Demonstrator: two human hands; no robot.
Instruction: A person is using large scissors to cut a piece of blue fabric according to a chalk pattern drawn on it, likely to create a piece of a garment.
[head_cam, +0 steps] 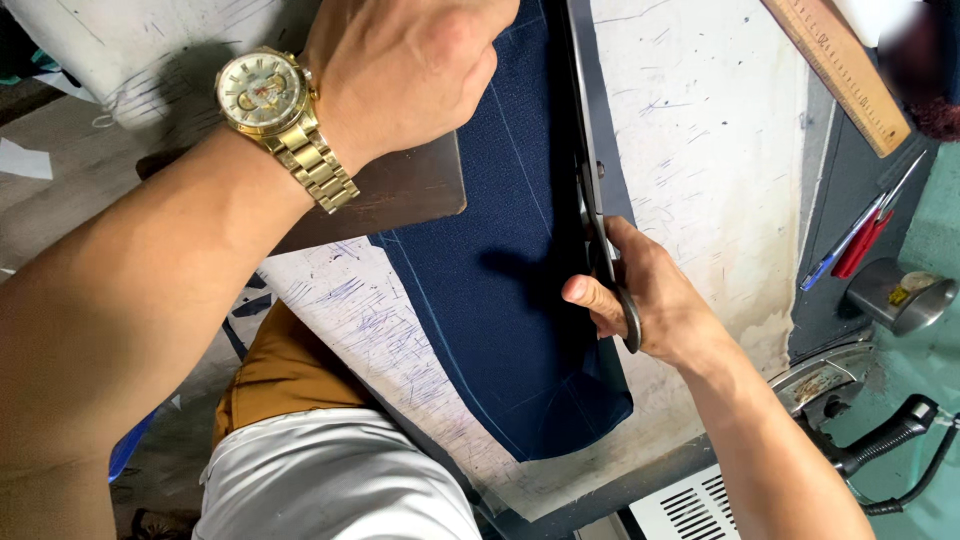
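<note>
The right hand (655, 300), fingers clamped on tailor's shears (600, 215), is cutting up-frame along the navy fabric's (500, 290) right edge; left hand (405, 70), fingers curled together, is pressing the fabric at the upper centre.

You are wearing a big gold watch (264, 92) on your left wrist, in the upper left of the frame. Its round face is pale with small dials, and its band (318, 167) is made of shiny gold links. Both of your arms are showing bare, with no sleeves on them. Your left hand (405, 70) and right hand (650, 295) are wearing no gloves and no rings that can be seen. At the bottom you are wearing a white shirt (335, 480) and brown-orange trousers (285, 372).
</note>
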